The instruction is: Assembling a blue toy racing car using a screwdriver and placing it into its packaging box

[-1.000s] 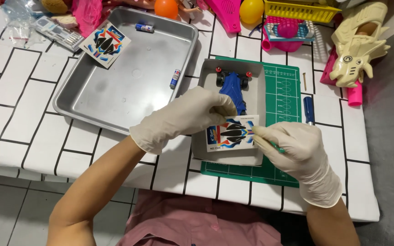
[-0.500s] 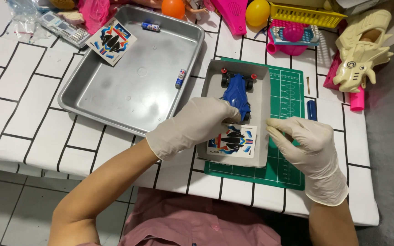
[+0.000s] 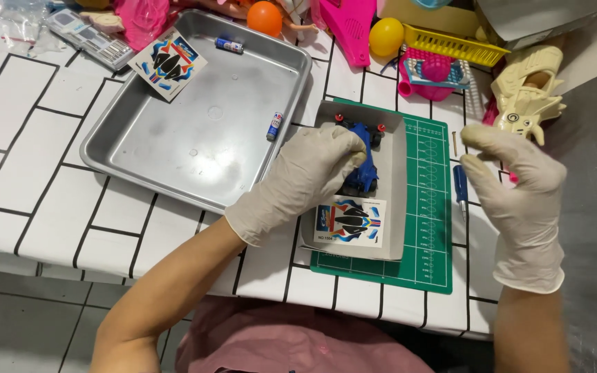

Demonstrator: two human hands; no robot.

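Note:
A blue toy car with red-tipped wheels lies in a shallow white box on a green cutting mat. My left hand, in a white glove, reaches in from the left and its fingers curl over the car's body. A sticker sheet with a black, blue and red design lies flat in the near end of the box. My right hand, also gloved, hovers to the right of the mat with fingers apart and nothing in it.
A metal tray at the left holds two small batteries and, on its far rim, a second sticker sheet. A blue screwdriver lies right of the mat. Colourful plastic toys and a cream toy crowd the far edge.
My right hand let go of the sticker sheet and drew away to the right. The sheet now rests in the box, and my left hand shifted up onto the car.

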